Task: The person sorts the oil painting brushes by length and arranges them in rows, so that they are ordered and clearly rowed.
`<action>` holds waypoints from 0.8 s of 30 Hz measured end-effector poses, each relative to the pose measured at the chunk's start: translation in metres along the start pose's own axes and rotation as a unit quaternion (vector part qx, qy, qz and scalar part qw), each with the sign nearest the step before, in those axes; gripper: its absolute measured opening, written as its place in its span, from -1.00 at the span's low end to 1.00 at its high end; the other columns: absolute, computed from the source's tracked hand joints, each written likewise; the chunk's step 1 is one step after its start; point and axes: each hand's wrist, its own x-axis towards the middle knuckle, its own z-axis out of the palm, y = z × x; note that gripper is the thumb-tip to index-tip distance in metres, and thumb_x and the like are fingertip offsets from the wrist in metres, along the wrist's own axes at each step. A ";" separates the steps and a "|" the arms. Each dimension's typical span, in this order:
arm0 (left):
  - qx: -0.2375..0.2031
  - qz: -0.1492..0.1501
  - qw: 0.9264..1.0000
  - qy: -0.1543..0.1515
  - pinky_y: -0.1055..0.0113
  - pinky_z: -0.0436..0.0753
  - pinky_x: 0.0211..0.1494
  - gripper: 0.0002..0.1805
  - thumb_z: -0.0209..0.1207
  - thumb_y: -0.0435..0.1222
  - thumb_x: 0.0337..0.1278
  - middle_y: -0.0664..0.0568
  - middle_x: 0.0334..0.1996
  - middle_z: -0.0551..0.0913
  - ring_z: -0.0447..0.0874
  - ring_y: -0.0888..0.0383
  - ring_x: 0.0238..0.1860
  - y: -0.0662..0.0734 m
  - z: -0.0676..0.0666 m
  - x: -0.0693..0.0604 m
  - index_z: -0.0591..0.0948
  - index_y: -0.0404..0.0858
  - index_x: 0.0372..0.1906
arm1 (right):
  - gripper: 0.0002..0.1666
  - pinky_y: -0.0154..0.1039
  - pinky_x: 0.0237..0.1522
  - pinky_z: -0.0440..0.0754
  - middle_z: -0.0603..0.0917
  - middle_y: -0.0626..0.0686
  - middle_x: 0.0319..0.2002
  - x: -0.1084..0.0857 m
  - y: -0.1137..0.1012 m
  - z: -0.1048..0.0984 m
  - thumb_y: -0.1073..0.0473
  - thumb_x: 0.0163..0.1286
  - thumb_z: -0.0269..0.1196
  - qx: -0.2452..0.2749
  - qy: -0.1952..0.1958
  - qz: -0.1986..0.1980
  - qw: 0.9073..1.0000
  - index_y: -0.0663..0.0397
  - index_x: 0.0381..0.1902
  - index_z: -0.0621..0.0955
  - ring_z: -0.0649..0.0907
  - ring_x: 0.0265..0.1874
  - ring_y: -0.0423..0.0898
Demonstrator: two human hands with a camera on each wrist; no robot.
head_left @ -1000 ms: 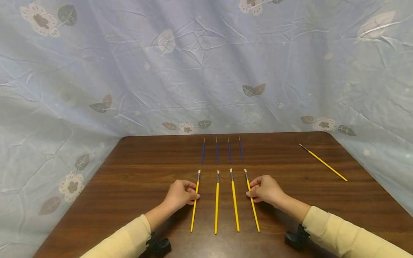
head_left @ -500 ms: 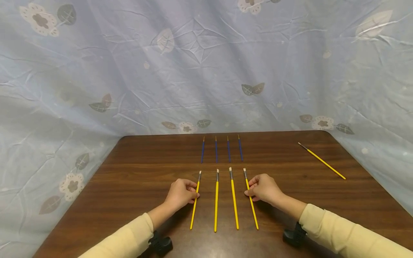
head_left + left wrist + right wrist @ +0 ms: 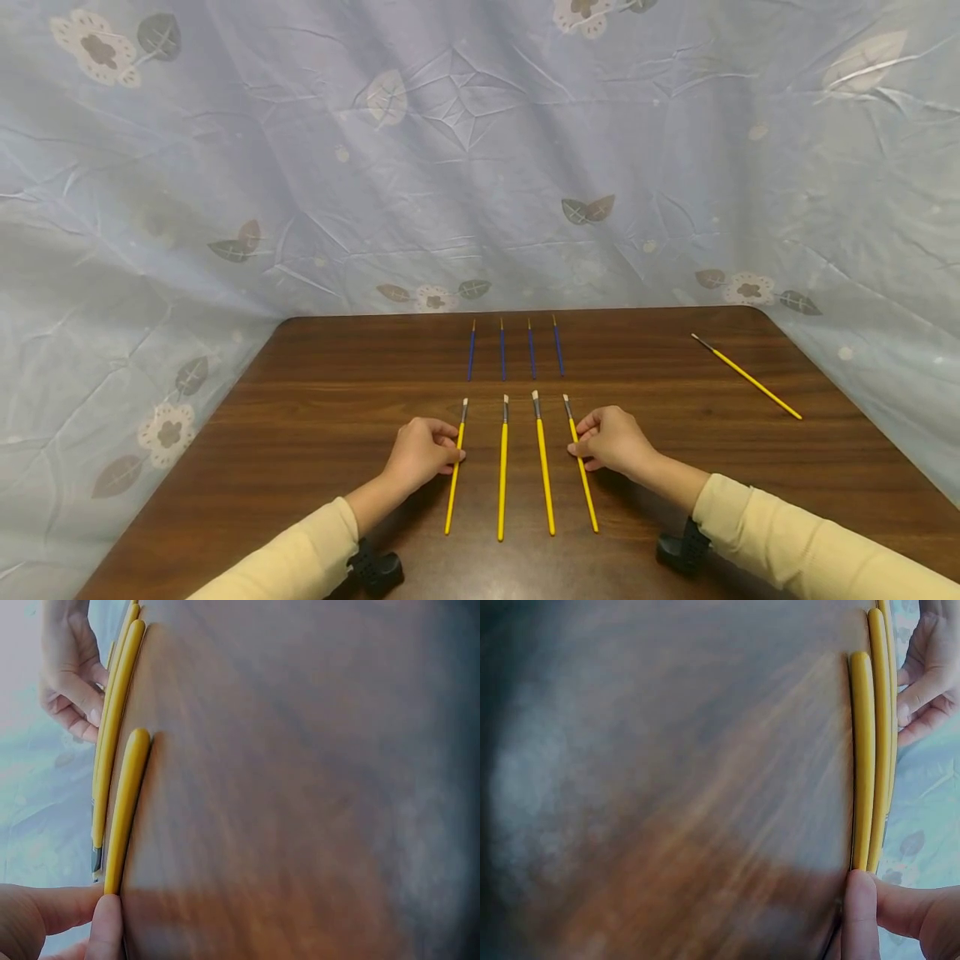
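Observation:
My left hand [image 3: 424, 448] pinches the leftmost yellow-handled paintbrush [image 3: 452, 493] of the front row between thumb and fingers. On the other side, my right hand [image 3: 617, 440] pinches the rightmost yellow paintbrush [image 3: 587, 492] in the same way. Between them lie two more yellow paintbrushes, a left one [image 3: 502, 483] and a right one [image 3: 545, 479], untouched and bristles away from me. In the left wrist view the thumb and a finger hold the handle [image 3: 127, 814] low at the frame's bottom. The right wrist view shows a similar grip on a handle [image 3: 862, 761].
Behind the front row, several thin blue paintbrushes [image 3: 503, 354] lie side by side on the brown wooden table [image 3: 337, 367]. Another yellow paintbrush [image 3: 750, 379] lies diagonally at the right. A patterned pale curtain [image 3: 480, 167] hangs behind the table's back edge.
Both outer yellow paintbrushes have shifted slightly inward with my hands, toward the middle pair. The left one's bristle end now sits a little farther right. The other brushes look unmoved.

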 end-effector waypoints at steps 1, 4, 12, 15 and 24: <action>-0.004 -0.001 1.000 0.000 0.32 0.70 -0.48 -0.69 0.36 -0.57 -0.07 -0.03 -0.56 0.64 0.69 0.11 -0.54 0.000 0.000 0.000 0.63 -0.58 -0.14 | -0.68 -0.19 -0.48 0.71 0.60 0.15 -0.45 0.000 0.000 0.000 0.47 0.14 0.38 0.002 -0.001 -0.002 1.000 0.49 -0.17 0.54 0.67 -0.51 -0.07; -0.016 -0.004 1.000 0.000 0.31 0.71 -0.46 -0.70 0.36 -0.59 -0.07 -0.04 -0.56 0.64 0.69 0.11 -0.52 0.000 0.001 0.000 0.62 -0.59 -0.15 | -0.67 -0.19 -0.47 0.71 0.60 0.15 -0.45 0.000 0.002 0.000 0.46 0.15 0.38 0.004 -0.003 -0.005 1.000 0.50 -0.15 0.53 0.67 -0.50 -0.07; -0.029 -0.007 1.000 0.003 0.31 0.71 -0.45 -0.72 0.36 -0.59 -0.07 -0.04 -0.56 0.65 0.70 0.11 -0.52 -0.003 0.003 0.001 0.63 -0.57 -0.16 | -0.68 -0.18 -0.47 0.71 0.60 0.15 -0.45 0.002 0.005 0.000 0.45 0.16 0.38 0.014 -0.008 -0.005 1.000 0.50 -0.16 0.53 0.67 -0.51 -0.07; -0.030 -0.008 1.000 0.005 0.30 0.71 -0.45 -0.72 0.36 -0.58 -0.07 -0.04 -0.56 0.65 0.70 0.11 -0.52 -0.004 0.002 0.002 0.63 -0.57 -0.17 | -0.68 -0.19 -0.48 0.71 0.60 0.15 -0.45 0.002 0.005 0.000 0.45 0.16 0.38 0.012 -0.007 -0.003 1.000 0.49 -0.16 0.53 0.67 -0.51 -0.06; -0.023 -0.009 1.000 0.008 0.31 0.71 -0.46 -0.70 0.37 -0.57 -0.08 -0.03 -0.56 0.66 0.69 0.13 -0.52 -0.004 0.002 0.002 0.63 -0.57 -0.16 | -0.68 -0.19 -0.47 0.71 0.61 0.15 -0.44 0.003 0.005 -0.002 0.45 0.18 0.37 0.015 -0.014 -0.008 1.000 0.50 -0.15 0.53 0.67 -0.51 -0.07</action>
